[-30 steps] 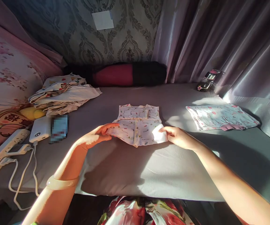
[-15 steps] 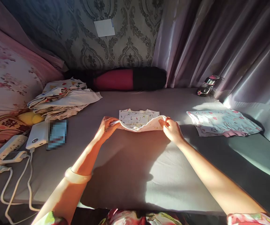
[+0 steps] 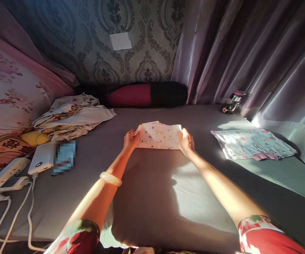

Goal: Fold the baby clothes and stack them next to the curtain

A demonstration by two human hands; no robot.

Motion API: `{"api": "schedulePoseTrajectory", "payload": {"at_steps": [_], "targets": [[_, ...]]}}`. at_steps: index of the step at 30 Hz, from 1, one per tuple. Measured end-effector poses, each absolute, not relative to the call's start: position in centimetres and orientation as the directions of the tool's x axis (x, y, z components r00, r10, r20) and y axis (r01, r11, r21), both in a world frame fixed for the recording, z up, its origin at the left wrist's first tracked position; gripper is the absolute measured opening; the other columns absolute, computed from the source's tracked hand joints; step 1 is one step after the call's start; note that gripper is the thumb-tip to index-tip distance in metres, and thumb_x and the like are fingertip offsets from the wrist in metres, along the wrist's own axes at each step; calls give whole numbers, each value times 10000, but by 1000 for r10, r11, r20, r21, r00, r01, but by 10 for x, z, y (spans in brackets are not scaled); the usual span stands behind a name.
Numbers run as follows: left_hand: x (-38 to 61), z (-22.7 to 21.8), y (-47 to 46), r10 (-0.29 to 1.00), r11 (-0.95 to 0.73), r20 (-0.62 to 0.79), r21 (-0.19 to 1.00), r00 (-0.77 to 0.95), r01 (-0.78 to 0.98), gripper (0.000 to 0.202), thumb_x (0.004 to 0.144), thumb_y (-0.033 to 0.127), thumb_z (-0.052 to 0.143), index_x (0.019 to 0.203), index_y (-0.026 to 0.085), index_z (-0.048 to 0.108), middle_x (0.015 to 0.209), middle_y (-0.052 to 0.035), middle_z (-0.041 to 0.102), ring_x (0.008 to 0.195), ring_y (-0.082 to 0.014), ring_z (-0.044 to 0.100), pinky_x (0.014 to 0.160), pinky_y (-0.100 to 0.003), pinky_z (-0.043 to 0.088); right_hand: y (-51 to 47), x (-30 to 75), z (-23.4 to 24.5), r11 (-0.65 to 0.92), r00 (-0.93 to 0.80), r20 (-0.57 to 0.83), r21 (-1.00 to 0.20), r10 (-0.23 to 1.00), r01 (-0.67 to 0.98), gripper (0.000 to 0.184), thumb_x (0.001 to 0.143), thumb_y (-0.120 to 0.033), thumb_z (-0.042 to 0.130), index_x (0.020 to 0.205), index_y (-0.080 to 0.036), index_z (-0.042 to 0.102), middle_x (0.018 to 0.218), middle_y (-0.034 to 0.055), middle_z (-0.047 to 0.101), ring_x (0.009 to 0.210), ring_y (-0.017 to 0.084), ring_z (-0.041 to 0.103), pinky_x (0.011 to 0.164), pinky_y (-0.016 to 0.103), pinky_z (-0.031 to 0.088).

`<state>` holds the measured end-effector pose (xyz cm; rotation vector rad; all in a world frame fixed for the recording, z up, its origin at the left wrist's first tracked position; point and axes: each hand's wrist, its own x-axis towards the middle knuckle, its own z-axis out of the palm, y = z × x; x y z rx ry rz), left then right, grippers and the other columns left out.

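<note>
A small white printed shirt (image 3: 157, 135), folded into a compact rectangle, is in the middle of the grey sheet. My left hand (image 3: 131, 140) closes on its left edge, thumb over the cloth. At the opposite edge my right hand (image 3: 186, 141) grips the fabric in the same way. The neckline side points away from me, and the ends of my fingers are partly hidden behind the cloth. A pale bangle (image 3: 111, 179) circles my left forearm.
At right lies a folded light-blue printed garment (image 3: 252, 143), with a dark bottle (image 3: 231, 102) behind it. A heap of clothes (image 3: 75, 120) is at left, near a white power bank (image 3: 41, 157), a power strip (image 3: 6, 176) and cables. A pink-and-black roll (image 3: 131, 95) lies along the wall.
The shirt's near edge, held up and sagging between my hands before, has been folded over onto the rest. My hands have come closer together at its sides.
</note>
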<state>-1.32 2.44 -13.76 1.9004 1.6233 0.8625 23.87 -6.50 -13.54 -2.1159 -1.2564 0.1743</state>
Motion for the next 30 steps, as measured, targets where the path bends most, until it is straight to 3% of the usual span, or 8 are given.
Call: {"api": "schedulePoseTrajectory", "payload": {"at_steps": [5,12,18,23,27,30], "targets": [[-2,-151,38,992,-108,114,601,48,792,298,903,287,481,1107,137,638,1089,-175,689,1105,-327,637,886,-384,486,-57,237,-143,-401,529,135,-507,838,763,313,972,-270,349,1039,-171,639,969,140,679,908,260,644,733,345,443],[-11,-153,28,992,-42,115,659,-45,751,439,911,314,502,1300,111,497,1249,-208,632,1216,-322,592,958,-405,479,-55,235,-145,-428,585,138,-554,799,714,390,952,-220,341,1269,-114,541,1171,183,651,1047,299,642,843,398,470],[-14,-148,22,995,-57,99,627,-7,777,409,939,257,441,1324,119,471,1215,-210,639,1196,-334,596,947,-433,474,-53,240,-146,-429,608,122,-601,784,674,406,917,-211,365,1269,-123,545,1208,192,623,1092,332,615,867,437,470],[-11,-138,14,984,-107,177,459,27,882,444,946,245,435,1333,32,475,1324,-285,519,1222,-390,534,975,-487,438,-53,244,-141,-451,591,96,-554,801,700,402,906,-204,381,1250,-135,578,1194,190,621,1075,324,620,873,427,471],[4,-123,12,958,-238,241,371,155,897,426,957,255,424,1346,102,505,1339,-233,550,1245,-390,504,994,-517,423,-53,229,-128,-300,418,240,-407,876,862,432,933,-185,353,1294,-90,569,1317,229,569,1181,343,570,990,479,417],[26,-117,12,917,-392,216,347,334,852,393,957,256,431,1321,161,548,1347,-171,586,1268,-349,499,1035,-499,412,-49,206,-125,-82,187,289,-341,939,936,445,981,-213,304,1316,-133,586,1444,174,520,1310,306,493,1113,486,329]]}}
